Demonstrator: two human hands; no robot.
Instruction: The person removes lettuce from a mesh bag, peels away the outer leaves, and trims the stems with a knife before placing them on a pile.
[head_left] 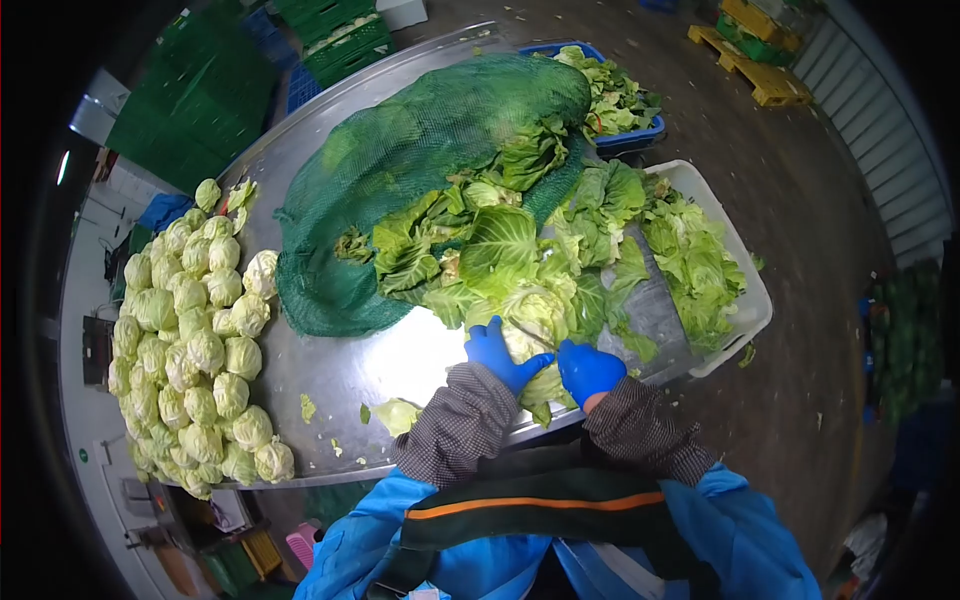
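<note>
Progress: far left of the left hand (497, 355), a pile of trimmed heads (195, 340) fills the table (330, 375) end; much appears done. Beyond both hands, the net sack (420, 150) spills uncut heads; much seems left. Left hand clasps the cabbage (532, 312) at the near table edge; right hand (588, 370) is fisted against it, contents unclear. Right of it, a leaf-filled tub (757, 310) blocks movement; bare steel lies leftward.
</note>
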